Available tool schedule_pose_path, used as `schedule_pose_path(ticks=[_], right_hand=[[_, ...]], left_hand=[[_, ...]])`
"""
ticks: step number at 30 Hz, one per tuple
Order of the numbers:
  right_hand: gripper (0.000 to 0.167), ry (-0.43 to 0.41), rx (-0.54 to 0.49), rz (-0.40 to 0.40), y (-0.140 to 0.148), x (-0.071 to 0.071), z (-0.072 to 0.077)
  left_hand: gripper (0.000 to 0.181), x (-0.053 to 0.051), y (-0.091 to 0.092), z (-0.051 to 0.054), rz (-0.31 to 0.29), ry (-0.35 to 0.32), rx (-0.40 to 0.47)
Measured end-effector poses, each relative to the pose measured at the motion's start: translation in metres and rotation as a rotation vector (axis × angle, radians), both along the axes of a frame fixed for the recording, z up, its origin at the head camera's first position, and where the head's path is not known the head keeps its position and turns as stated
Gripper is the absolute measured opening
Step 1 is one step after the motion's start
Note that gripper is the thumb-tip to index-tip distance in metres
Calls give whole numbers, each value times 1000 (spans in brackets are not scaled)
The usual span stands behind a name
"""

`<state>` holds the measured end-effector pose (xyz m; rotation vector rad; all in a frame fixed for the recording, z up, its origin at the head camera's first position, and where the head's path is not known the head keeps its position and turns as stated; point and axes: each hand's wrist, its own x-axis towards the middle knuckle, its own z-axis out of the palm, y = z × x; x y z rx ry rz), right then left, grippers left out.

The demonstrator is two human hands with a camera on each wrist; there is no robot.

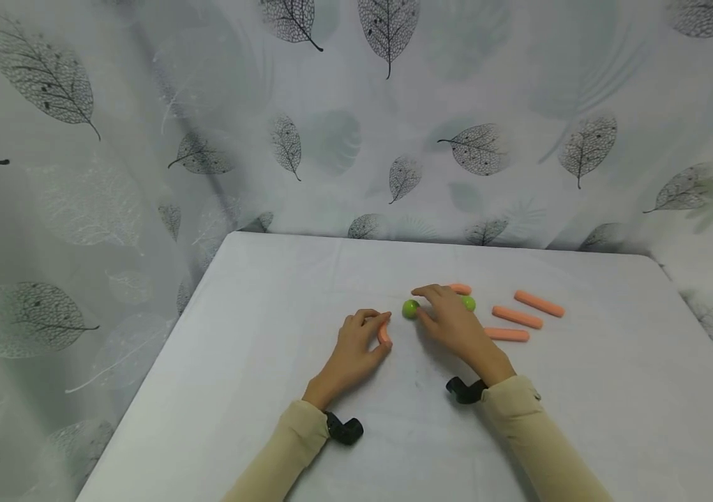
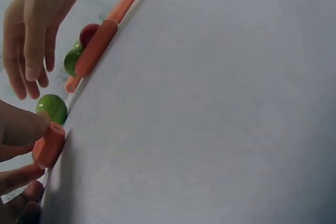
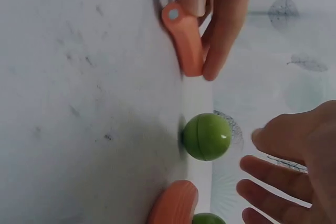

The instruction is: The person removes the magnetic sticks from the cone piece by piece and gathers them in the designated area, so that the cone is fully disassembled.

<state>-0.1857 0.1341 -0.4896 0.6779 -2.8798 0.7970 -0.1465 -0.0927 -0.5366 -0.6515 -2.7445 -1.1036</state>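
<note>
My left hand [image 1: 354, 343] pinches a short curved orange piece [image 3: 187, 43] between thumb and fingers, low over the white table. A round metal-coloured dot shows at one end of that piece in the right wrist view. Just right of it lies a green ball [image 1: 409, 309], also visible in the left wrist view [image 2: 52, 108]. My right hand [image 1: 453, 322] hovers by this ball with fingers spread and loosely bent; the right wrist view shows a gap between fingertips and ball. A second green ball [image 1: 469, 303] is partly hidden behind the right hand.
Three straight orange sticks [image 1: 518, 317] lie right of the right hand. Another orange piece [image 1: 460, 288] sits behind it, partly covered. A dark red ball [image 2: 89, 34] appears among the sticks in the left wrist view. A leaf-patterned curtain [image 1: 331, 139] hangs behind the white table [image 1: 256, 293].
</note>
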Motion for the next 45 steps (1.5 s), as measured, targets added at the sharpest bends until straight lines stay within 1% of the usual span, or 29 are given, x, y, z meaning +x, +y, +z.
schedule_pose_path(ticks=[3,6,9,11,13,14,16,19,21,23,26,29,34,38,45], right_hand=[[34,11,-76,-32,6,12,3],[30,37,-163,-48,12,27,3],[28,66,-245,-45,16,43,0],[28,83,-286,-35,18,53,-4],[28,80,-323,-27,21,63,-8],[29,68,-338,-24,22,68,-10],[32,10,-375,-11,25,77,-15],[33,-120,-449,30,29,89,-22],[31,-203,-501,67,30,94,-28],[29,-254,-551,107,30,96,-34],[27,-288,-596,152,29,97,-40],[28,-316,-619,180,28,98,-44],[27,-375,-651,176,29,99,-45],[27,-380,-678,175,31,97,-47],[27,-405,-702,179,29,96,-52]], left_hand=[[56,-4,1,4,-23,-52,-34],[59,-9,0,6,-23,-98,-55],[59,-15,0,4,-1,-129,-43],[58,-18,0,2,14,-137,-21],[57,-21,1,0,25,-141,1],[58,-22,1,-1,30,-144,10],[58,-24,3,-3,40,-138,21],[59,-28,5,-4,53,-119,27],[59,-31,7,-5,59,-105,29],[58,-33,8,-6,63,-90,33],[58,-37,11,-9,70,-58,19],[59,-40,15,-12,74,-22,-24],[62,-43,19,-14,65,24,-136],[66,-43,20,-14,71,47,-219],[68,-40,19,-16,94,54,-285]])
